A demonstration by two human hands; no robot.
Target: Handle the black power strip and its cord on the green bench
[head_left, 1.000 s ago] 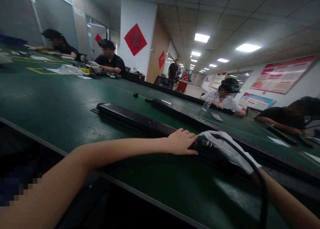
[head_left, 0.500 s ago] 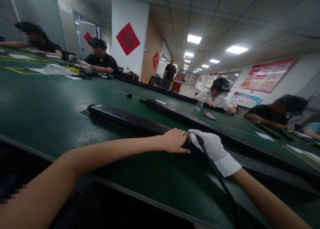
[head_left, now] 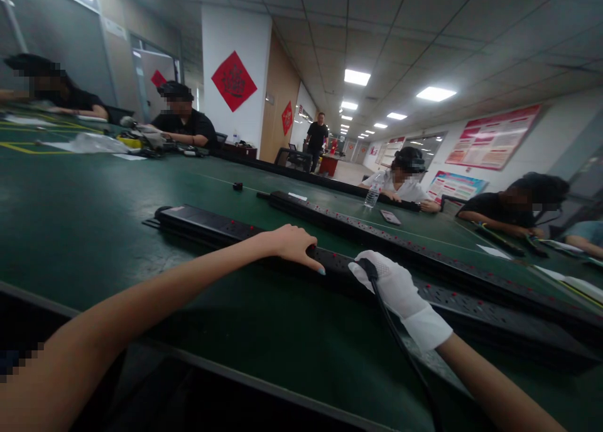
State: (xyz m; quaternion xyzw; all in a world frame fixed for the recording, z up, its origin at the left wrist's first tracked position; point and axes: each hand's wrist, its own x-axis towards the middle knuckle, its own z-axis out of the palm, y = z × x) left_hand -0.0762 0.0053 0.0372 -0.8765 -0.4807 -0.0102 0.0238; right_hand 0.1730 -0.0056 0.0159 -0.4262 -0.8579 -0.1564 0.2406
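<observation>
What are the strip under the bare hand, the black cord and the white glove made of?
Strip: probably hard plastic, though painted metal is possible; it looks smooth and rigid, with a dull shine.
Cord: likely rubber or soft plastic, dark and smooth, because it bends in a gentle curve.
Glove: seems to be cloth, matte, with a soft, loose cuff; I can't tell if it's cotton.
</observation>
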